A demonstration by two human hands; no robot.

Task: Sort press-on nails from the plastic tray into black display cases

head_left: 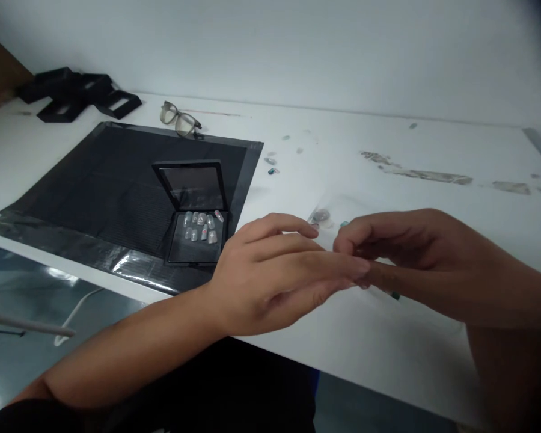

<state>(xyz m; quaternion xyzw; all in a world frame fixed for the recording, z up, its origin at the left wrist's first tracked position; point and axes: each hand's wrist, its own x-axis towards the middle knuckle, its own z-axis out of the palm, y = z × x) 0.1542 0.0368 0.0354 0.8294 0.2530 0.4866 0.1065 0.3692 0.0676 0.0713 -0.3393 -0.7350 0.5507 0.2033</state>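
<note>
My left hand (275, 270) reaches across the table's front part with its fingers stretched out, back upward. Its fingertips meet the thumb and curled fingers of my right hand (415, 258). Whatever lies between the right fingertips is hidden. Beneath and behind the hands is a see-through sheet or bag, with a pale false nail (321, 214) by it. A dark green piece (395, 295) shows below my right hand. To the left, an opened black case (192, 249) holds several decorated false nails (201, 220).
The case stands on a black mat (117, 174). Glasses (179, 119) lie at the mat's back edge, and several black boxes (74, 93) at the far left. Loose false nails (270, 161) and a crumpled clear strip (433, 176) lie on the white table (342, 355).
</note>
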